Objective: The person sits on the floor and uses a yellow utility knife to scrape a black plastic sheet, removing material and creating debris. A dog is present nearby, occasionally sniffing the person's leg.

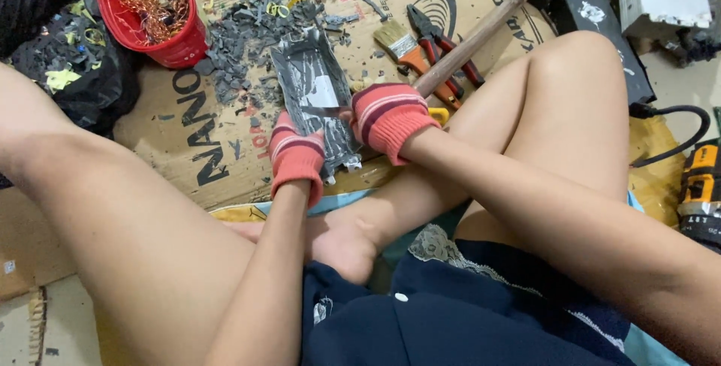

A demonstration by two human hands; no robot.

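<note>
Two hands in view, both in red striped knit gloves. Left hand (pixel 296 157) presses down on the near-left corner of one dark grey flat casing (pixel 315 95), fingers curled together against its edge. Right hand (pixel 389 119) is closed in a fist around one thin metal blade tool (pixel 324 111), tip lying across the casing's middle (whether it's a knife or a scraper, cannot tell).

The casing lies on a sheet of brown cardboard (pixel 188 148) on the floor, between the person's knees, long axis running away from the camera. One pale patch near its centre.

Around it:
- 1 red plastic basket (pixel 154 16), upper left, holding a tangle of copper wire (pixel 156 13)
- 1 pile of grey plastic chips (pixel 251 31), between basket and casing, touching the casing's far end
- 1 paintbrush (pixel 402 44), orange ferrule, just right of the casing
- 1 pair of red-handled pliers (pixel 439 46), beside the brush
- 1 wooden handle (pixel 473 39), running diagonally over the pliers
- 1 black bag (pixel 71 65), left of the basket
- 1 yellow-black power drill (pixel 700 193), far right edge
</note>
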